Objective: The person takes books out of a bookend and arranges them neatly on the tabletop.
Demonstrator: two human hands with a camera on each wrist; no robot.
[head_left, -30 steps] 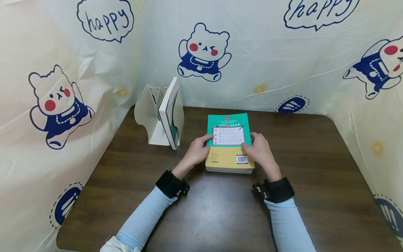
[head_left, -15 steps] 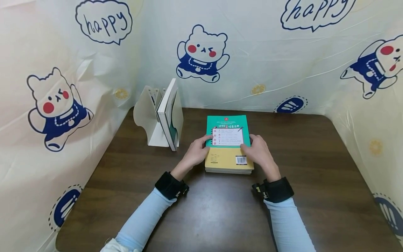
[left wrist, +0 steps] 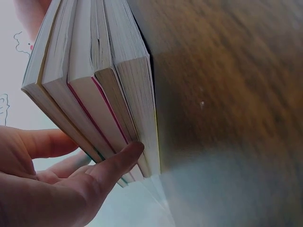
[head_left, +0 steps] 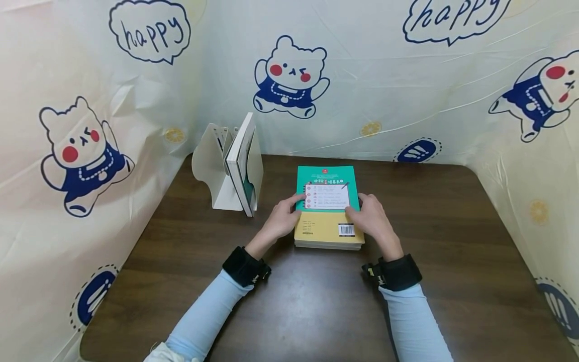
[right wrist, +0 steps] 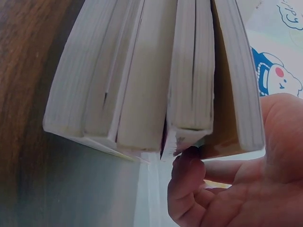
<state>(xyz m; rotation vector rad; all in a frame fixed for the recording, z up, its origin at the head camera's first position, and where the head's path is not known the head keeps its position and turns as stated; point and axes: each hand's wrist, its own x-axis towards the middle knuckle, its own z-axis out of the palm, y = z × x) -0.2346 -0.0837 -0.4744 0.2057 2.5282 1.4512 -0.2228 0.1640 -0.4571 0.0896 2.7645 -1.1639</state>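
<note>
A stack of several books [left wrist: 102, 101] lies on the table, pages edge-on in both wrist views. Its top book [head_left: 325, 173] has a green and yellow cover with a barcode. On the left side, my left hand [head_left: 282, 216] lays one finger over the cover's edge; in the left wrist view another digit stretches straight across the stack's side. My right hand [head_left: 373, 216] pinches the top book at its right edge, thumb on the cover and a bent finger [right wrist: 187, 172] beneath. A gap shows under the top book in the right wrist view.
A white book stand [head_left: 226, 196] holds a white-edged book [head_left: 242, 156] upright but leaning, at the back left of the brown wooden table [head_left: 434, 216]. Printed sheeting [head_left: 362, 65] with cartoon bears hangs behind and on both sides.
The head view has shifted very slightly from a second ago. Both hands and the stack otherwise look the same.
</note>
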